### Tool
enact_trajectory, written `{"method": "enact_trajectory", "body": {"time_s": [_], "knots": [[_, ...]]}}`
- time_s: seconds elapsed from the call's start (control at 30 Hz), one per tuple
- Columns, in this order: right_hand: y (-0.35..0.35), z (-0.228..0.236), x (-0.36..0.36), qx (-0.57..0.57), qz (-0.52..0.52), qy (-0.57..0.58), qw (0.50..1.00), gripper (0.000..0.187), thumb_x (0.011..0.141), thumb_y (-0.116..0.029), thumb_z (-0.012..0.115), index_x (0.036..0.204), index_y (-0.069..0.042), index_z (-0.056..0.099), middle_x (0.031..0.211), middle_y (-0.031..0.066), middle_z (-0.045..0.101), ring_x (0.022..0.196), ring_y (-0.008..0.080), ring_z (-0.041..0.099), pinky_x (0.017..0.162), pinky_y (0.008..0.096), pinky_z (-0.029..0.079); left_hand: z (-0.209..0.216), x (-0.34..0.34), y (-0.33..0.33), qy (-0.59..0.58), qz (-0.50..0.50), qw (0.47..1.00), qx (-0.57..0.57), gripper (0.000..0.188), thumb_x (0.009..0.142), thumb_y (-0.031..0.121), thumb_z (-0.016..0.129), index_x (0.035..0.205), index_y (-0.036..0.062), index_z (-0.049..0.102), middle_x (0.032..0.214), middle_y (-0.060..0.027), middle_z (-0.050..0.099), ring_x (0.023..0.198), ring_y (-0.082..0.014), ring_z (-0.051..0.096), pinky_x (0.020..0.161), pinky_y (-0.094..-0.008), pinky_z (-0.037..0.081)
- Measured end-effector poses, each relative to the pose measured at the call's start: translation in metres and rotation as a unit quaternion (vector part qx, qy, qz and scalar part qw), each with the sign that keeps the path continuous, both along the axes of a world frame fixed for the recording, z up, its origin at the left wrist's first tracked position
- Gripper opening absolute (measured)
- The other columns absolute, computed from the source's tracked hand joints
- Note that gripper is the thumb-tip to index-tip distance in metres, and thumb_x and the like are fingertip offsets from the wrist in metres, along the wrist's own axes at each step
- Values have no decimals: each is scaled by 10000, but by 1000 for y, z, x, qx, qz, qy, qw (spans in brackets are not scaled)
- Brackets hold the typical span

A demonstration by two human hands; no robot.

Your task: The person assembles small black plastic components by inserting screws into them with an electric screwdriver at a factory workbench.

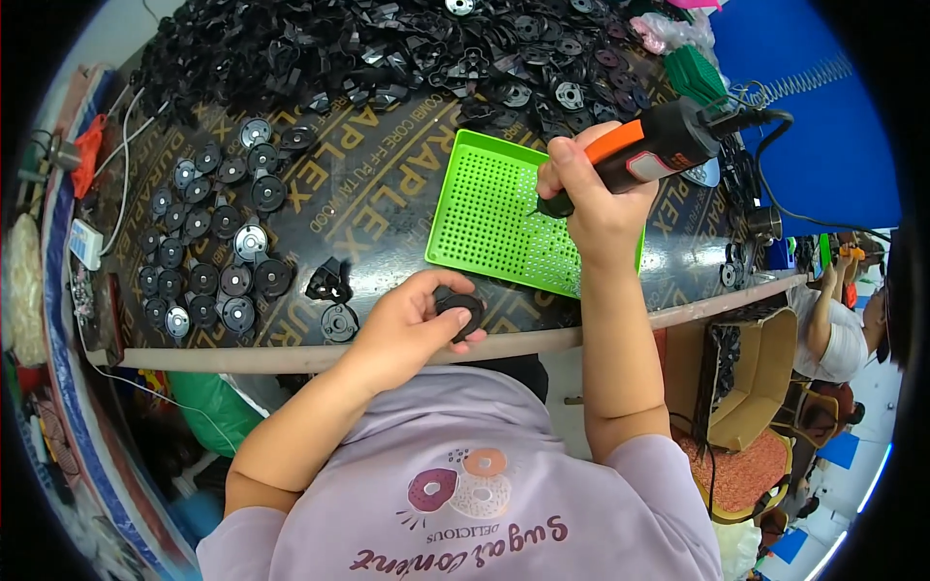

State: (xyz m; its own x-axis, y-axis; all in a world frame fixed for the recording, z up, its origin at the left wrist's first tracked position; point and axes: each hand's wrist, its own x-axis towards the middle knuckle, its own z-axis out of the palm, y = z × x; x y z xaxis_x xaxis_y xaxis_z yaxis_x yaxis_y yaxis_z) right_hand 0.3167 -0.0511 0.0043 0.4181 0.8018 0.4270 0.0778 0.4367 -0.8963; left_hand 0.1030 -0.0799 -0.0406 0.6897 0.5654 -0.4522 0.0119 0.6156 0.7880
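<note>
My left hand (412, 320) is closed around a round black plastic part (457, 312), held just above the table's front edge. In my right hand (601, 194) is a black electric screwdriver (639, 155) with an orange lever, gripped around its body. Its tip points down and left, over a bright green tray (441, 218) dotted with rows of small holes. Whether the tip touches the tray I cannot tell. Beside my left hand lie a small angular black part (330, 281) and a round part with a metal centre (339, 322).
Several round black assemblies (235, 281) stand in rows at the left. A large heap of black plastic parts (291, 48) covers the table's far side. The screwdriver's cable (765, 160) runs right to a coiled cord (804, 79). Below the table's right edge is a cardboard box (756, 378).
</note>
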Motion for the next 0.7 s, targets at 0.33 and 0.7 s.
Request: {"method": "enact_trajectory", "body": {"time_s": [0.33, 0.7], "knots": [[-2, -1, -3, -21, -32, -40, 998, 123, 808, 30, 628, 796, -18, 516, 581, 71, 548, 477, 159, 543, 492, 280, 463, -9, 8, -3, 16, 9, 1000, -17, 256, 895, -12, 559, 1143, -6, 497, 975, -89, 600, 804, -192, 680, 611, -234, 538], [-44, 21, -14, 93, 210, 178, 957, 191, 913, -230, 573, 876, -73, 472, 647, 51, 480, 548, 181, 493, 571, 346, 467, -8, 10, -1, 40, -6, 998, 56, 274, 901, -3, 560, 1167, -4, 490, 895, -74, 616, 754, -135, 673, 590, -208, 506]]}}
